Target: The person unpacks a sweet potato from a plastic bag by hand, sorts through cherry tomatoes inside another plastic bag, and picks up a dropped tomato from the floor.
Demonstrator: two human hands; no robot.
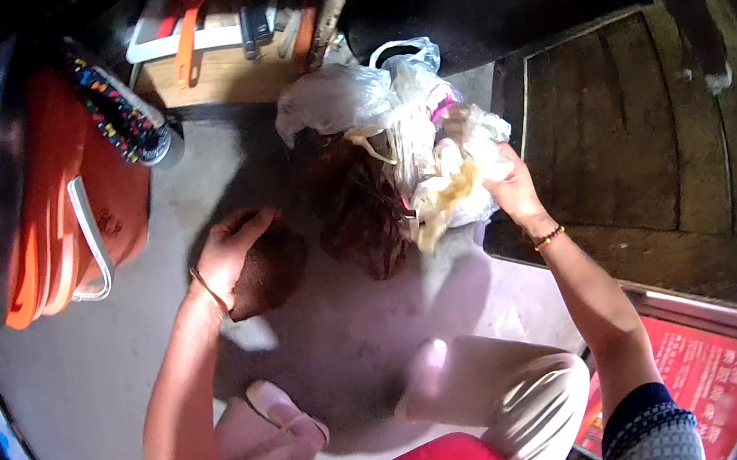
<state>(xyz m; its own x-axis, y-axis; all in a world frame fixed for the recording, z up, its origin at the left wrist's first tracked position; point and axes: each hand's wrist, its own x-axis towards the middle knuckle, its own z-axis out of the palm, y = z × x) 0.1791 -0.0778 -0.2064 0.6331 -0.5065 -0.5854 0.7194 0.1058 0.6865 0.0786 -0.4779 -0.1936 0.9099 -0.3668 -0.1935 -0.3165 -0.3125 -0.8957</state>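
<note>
My left hand (230,253) is curled at the upper left side of a dark brown rounded thing (274,275), whose kind I cannot make out. My right hand (512,185) is closed on the right side of a bundle of crumpled plastic bags (453,168), mostly clear and white with yellowish and pink patches. Some of its fingers are hidden by the plastic. To the left of the pale bundle are a puffed clear bag (335,102) and a dark maroon plastic bag (370,220), both touching it.
Orange-red plastic containers (118,202) with a white handle stand at the left, beside a colourful speckled item (117,123). A white tray (218,38) with an orange-handled utensil (186,49) is at the back. Dark wooden panelling (602,129) borders the right, above a red printed sheet (685,374).
</note>
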